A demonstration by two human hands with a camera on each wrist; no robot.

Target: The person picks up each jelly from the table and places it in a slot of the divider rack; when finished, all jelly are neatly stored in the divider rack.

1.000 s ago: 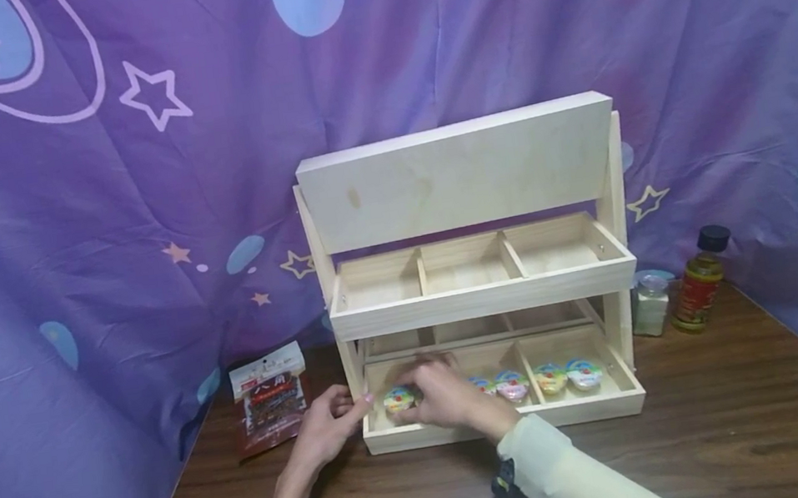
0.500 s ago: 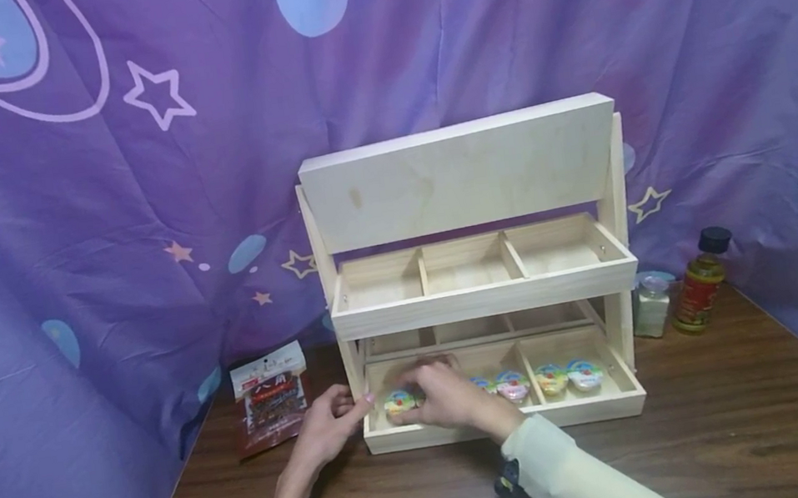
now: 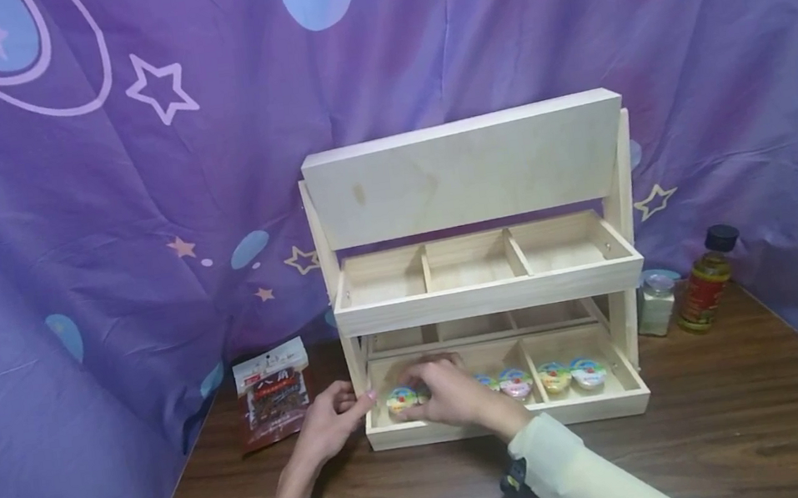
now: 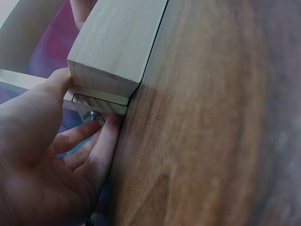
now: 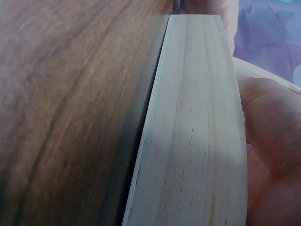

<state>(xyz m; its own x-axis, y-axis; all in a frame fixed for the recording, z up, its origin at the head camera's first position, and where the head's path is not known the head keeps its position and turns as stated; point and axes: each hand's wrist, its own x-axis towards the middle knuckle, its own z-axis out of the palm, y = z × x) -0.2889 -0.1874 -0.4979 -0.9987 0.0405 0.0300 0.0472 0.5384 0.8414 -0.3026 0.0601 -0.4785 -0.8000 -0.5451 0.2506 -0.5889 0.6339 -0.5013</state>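
In the head view, a pale wooden two-tier rack (image 3: 490, 298) stands on the table, several small jelly cups with printed lids in its lower tray. My left hand (image 3: 333, 422) grips the rack's lower left end. In the left wrist view, its thumb lies by the tray corner and its fingers (image 4: 106, 136) curl round the side post near a wing nut (image 4: 93, 115). My right hand (image 3: 456, 393) reaches into the lower left compartment, thumb and fingers around a jelly cup partly hidden beneath it. Beside it sits another jelly cup (image 3: 402, 401). The tray front (image 5: 197, 122) hides the right fingertips in the right wrist view.
A brown and white spice packet (image 3: 273, 394) lies on the table left of the rack. To the right stand a glass jar (image 3: 656, 306) and a dark-capped bottle (image 3: 706, 282). A purple curtain (image 3: 389, 57) hangs behind.
The camera view shifts slightly. Both hands stay at the same places on the rack and over the cups.
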